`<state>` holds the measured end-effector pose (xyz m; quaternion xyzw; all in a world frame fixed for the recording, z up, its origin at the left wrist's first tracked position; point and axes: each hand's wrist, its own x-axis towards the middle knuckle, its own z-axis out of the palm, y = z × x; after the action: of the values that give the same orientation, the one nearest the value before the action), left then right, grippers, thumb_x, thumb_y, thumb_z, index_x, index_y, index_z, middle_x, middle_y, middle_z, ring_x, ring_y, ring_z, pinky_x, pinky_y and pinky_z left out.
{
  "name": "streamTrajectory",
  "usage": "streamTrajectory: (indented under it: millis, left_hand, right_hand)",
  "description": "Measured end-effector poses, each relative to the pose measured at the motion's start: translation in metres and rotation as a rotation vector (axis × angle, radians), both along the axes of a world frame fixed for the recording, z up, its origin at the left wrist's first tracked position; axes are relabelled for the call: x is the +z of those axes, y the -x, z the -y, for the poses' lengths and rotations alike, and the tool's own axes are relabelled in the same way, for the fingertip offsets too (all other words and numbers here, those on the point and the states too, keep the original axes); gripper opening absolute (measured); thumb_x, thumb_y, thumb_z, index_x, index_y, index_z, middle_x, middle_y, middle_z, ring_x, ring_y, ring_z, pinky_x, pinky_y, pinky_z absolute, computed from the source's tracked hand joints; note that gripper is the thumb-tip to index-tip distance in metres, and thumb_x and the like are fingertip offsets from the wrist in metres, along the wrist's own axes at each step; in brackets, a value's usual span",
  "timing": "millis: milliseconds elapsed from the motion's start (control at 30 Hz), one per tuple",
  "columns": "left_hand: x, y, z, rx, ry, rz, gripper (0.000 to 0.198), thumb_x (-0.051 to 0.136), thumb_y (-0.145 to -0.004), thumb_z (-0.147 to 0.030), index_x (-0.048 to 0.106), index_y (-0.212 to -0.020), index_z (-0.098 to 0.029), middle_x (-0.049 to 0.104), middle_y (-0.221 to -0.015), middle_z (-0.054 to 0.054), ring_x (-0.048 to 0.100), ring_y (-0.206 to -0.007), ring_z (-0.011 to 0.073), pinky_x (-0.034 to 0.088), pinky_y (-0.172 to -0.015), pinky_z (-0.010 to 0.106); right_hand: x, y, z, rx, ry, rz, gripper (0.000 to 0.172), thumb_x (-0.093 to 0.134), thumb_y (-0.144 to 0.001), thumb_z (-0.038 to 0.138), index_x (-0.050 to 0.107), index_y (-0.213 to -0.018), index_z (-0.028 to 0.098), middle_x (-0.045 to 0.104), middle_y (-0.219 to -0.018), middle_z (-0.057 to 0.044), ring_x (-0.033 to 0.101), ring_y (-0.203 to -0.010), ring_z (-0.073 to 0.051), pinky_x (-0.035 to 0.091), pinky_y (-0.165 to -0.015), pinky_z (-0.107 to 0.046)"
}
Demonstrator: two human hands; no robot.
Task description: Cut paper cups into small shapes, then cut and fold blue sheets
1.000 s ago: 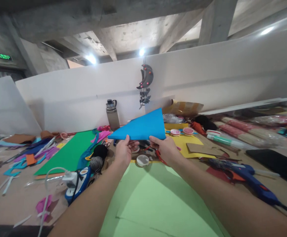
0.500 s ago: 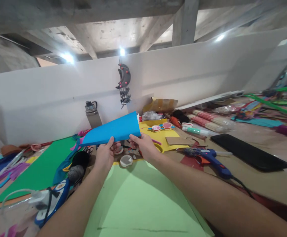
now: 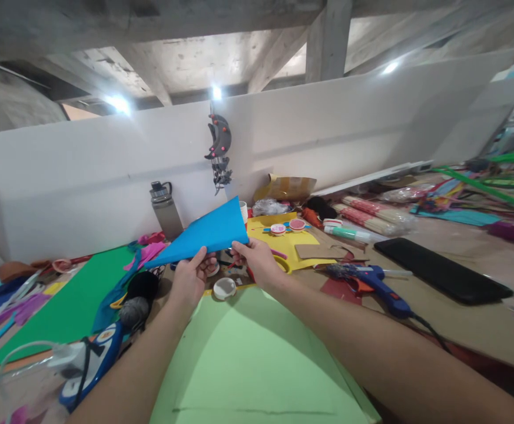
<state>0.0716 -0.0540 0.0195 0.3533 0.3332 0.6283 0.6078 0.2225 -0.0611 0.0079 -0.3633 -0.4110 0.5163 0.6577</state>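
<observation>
A blue sheet [image 3: 208, 231], folded or rolled along its lower edge, is held up in front of the wall. My left hand [image 3: 194, 272] pinches that lower edge near its middle, thumb on top. At the lower right corner my right hand [image 3: 257, 259] grips the same sheet between thumb and fingers. The sheet tapers to a point at the left. Below the hands lies a light green sheet [image 3: 257, 353], with a small round white lid [image 3: 224, 288] at its far edge.
A grey bottle [image 3: 166, 212] stands at the wall. To the right are a blue glue gun [image 3: 384, 288], a long black case [image 3: 442, 271] and yellow paper [image 3: 296, 247]. At the left lie a green sheet [image 3: 71, 300], yarn balls [image 3: 135, 311] and a power strip [image 3: 93, 365].
The blue sheet's upper left outline has gone from curved to straighter, and its top corner has shifted slightly left. Both hands keep their hold. The view has shifted a little.
</observation>
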Motion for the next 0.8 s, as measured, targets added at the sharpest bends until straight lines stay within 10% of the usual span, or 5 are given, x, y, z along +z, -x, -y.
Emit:
streamTrajectory:
  millis: [800]
  left_hand:
    - [0.0061,0.0078,-0.0055,0.177,-0.111,0.124,0.015,0.073,-0.073,-0.015,0.059,-0.077,-0.013,0.064,-0.059,0.001,0.061,-0.050,0.0114,0.053,-0.052,0.021]
  right_hand:
    - [-0.0002,0.0075,0.0029,0.101,-0.022,0.066,0.025,0.074,-0.064,0.037,0.061,-0.072,0.018,0.063,-0.060,0.002,0.052,-0.051,-0.009,0.042,-0.051,-0.023]
